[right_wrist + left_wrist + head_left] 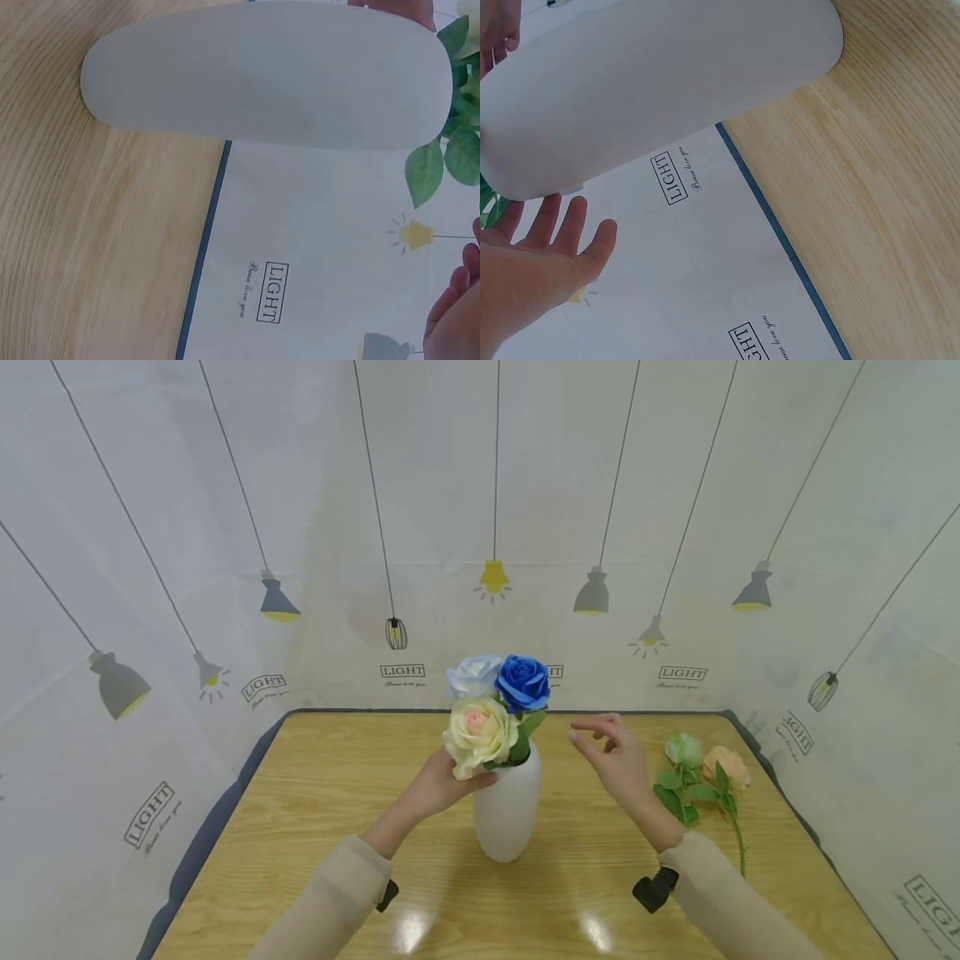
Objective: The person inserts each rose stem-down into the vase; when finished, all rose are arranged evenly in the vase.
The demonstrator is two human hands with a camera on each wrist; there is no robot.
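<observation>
A white vase [507, 814] stands upright on the table, holding a blue rose [523, 682], a pale blue rose [474, 677] and a cream rose [477, 732] with a pinkish centre. My left hand [441, 783] holds the vase near its rim, thumb across the front and fingers at the far side; the left wrist view shows the outer fingers [600, 244] spread away from the wall. To the right of the vase, my right hand [619, 766] hovers with nothing in it, its fingers loosely bent. Green leaves [425, 171] hang over the rim.
On the right of the wooden table [300, 827] lie a pale green rose [683, 749] and a peach rose [726, 767], beside my right forearm. A pale sheet [337, 527] printed with lamps surrounds the table's back and sides.
</observation>
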